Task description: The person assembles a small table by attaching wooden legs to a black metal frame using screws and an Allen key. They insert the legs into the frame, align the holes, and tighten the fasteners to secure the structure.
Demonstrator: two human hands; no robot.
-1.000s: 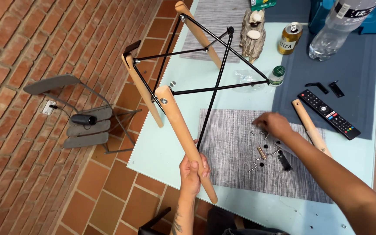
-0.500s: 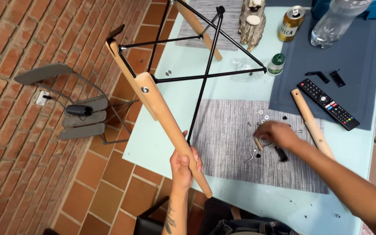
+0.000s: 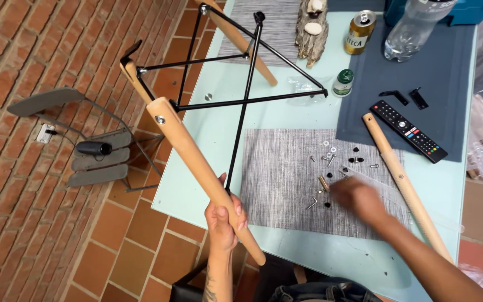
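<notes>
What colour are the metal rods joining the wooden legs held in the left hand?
Black metal rods, seen in the head view, cross between the light wooden legs.

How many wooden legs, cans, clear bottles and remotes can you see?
Wooden legs: 4, one held in the left hand, two more on the black frame, one loose on the table
Can: 1
Clear bottle: 1
Remote: 1
Total: 7

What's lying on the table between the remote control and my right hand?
In the head view, small screws and washers and a loose wooden leg lie between the remote control and the right hand.
</notes>
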